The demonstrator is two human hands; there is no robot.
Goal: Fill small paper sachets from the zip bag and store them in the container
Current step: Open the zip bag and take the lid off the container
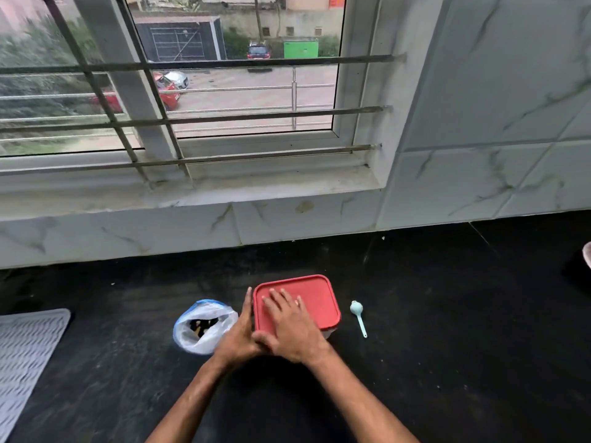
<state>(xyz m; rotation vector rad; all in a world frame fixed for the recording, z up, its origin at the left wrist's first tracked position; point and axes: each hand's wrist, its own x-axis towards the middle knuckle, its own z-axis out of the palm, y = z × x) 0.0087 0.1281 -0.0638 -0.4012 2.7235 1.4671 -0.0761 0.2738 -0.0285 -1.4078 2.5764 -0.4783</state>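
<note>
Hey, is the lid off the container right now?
No, the lid sits on the container, with the right hand lying flat on top of it.

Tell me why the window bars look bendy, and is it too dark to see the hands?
Head view: the wide-angle lens curves the window bars; daylight shows the left hand, the right hand and the red lid clearly; the black counter looks dark, with no strong glare.
</note>
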